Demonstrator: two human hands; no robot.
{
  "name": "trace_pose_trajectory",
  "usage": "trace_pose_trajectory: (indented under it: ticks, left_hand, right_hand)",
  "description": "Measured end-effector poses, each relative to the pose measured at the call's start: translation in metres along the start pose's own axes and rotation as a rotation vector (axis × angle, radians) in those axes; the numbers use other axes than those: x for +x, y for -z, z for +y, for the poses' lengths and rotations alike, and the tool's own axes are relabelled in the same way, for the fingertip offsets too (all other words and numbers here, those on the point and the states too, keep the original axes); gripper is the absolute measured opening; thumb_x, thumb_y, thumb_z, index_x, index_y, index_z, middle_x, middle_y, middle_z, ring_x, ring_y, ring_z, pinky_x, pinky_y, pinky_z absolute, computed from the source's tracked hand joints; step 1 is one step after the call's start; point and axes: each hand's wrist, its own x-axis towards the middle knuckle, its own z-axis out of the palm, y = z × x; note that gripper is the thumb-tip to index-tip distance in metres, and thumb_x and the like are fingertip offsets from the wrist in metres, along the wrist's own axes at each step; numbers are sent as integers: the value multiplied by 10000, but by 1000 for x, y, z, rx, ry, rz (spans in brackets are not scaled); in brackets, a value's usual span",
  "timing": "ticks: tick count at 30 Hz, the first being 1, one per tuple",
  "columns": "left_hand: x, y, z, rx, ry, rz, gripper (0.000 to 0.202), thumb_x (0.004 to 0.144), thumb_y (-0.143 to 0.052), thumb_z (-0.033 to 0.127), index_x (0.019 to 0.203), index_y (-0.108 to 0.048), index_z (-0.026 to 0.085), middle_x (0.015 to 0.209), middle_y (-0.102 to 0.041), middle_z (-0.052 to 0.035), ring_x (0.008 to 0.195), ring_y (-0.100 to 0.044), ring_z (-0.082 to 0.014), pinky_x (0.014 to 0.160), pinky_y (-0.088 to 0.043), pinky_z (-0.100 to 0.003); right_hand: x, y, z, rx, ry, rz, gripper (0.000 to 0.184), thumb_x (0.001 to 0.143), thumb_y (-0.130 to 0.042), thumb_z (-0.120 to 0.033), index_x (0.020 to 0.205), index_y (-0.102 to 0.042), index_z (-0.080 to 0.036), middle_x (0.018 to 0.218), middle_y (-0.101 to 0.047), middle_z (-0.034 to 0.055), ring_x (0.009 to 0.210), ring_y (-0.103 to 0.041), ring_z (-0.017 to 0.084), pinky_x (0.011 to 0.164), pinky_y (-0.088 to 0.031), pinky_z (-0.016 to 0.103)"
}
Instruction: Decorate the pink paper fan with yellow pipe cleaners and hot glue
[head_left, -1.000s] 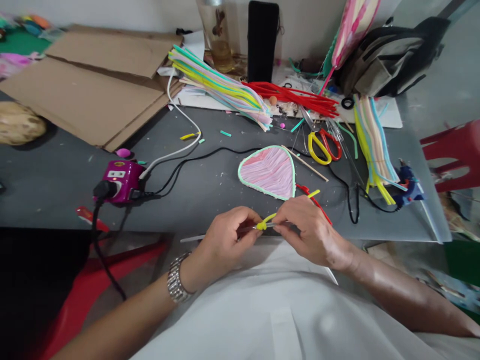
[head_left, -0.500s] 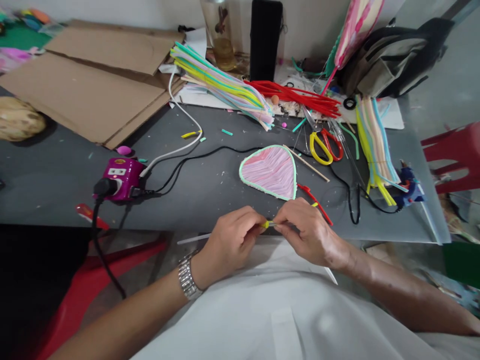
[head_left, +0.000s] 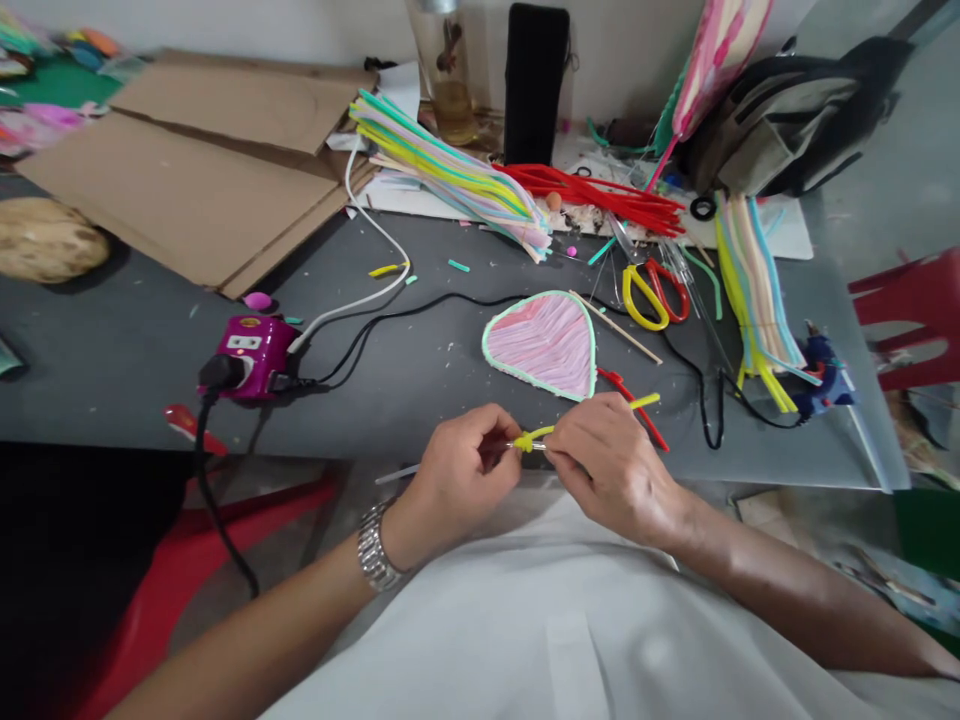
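My left hand, with a metal-band watch at the wrist, is closed in a pinch at the coiled end of a yellow pipe cleaner. The coil wraps around a thin silvery rod that spans the gap between my hands. My right hand is closed on the rod and the yellow pipe cleaner, whose free end sticks out beyond the knuckles. Just past my hands lies a heart-shaped panel of pink and lilac strands with a mint-green edge. Beside it is a red pipe cleaner piece.
Scissors with yellow and red handles lie behind the heart. Pipe cleaner bundles rest at the back. A purple power adapter with cords stands left, near folded cardboard. At the right edge is a blue glue gun.
The yellow pipe cleaner now shows as a strand arching from the coil to my right hand, and more of its free end shows beyond. My left fingers have shifted slightly left.
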Motion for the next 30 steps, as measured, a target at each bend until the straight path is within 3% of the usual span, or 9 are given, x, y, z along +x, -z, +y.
trace_pose_trajectory:
  ticks: [4, 13, 19, 22, 30]
  left_hand:
    - [-1, 0, 2, 92, -105, 62, 90, 754, -539, 112, 752, -594, 183, 632, -602, 29, 545, -499, -103, 551, -379, -231]
    - [-5, 3, -6, 221, -228, 73, 190, 742, -497, 61, 848, -587, 192, 722, -613, 3, 622, -542, -145, 607, -410, -271]
    - [-5, 8, -5, 163, -243, -41, 139, 871, -563, 130, 983, -629, 180, 858, -685, -24, 715, -602, -151, 662, -453, -268]
    - [-3, 10, -4, 114, -186, -77, 79, 922, -586, 208, 952, -651, 176, 848, -699, -27, 726, -608, -152, 667, -453, -265]
    - [8, 15, -9, -292, 166, -339, 228, 950, -594, 371, 885, -646, 159, 718, -648, -7, 595, -539, -118, 544, -419, -226]
  right_hand:
    - [1, 0, -2, 1, 11, 16, 172, 955, -518, -72, 859, -600, -188, 794, -668, 33, 787, -607, 187, 786, -382, 369]
    - [6, 4, -4, 109, -31, 14, 150, 937, -536, -61, 883, -583, -192, 762, -650, 10, 738, -595, 168, 773, -381, 350]
    - [8, 10, 0, 104, -115, -43, 126, 938, -568, -88, 871, -602, -190, 755, -648, 11, 730, -575, 169, 754, -362, 336]
    - [8, 11, 5, 100, -130, -81, 124, 972, -564, -112, 891, -629, -180, 787, -678, 22, 760, -600, 175, 767, -351, 339]
    - [12, 13, 10, -122, -37, -206, 198, 1022, -549, -169, 894, -700, -175, 815, -710, 54, 829, -613, 195, 815, -322, 359]
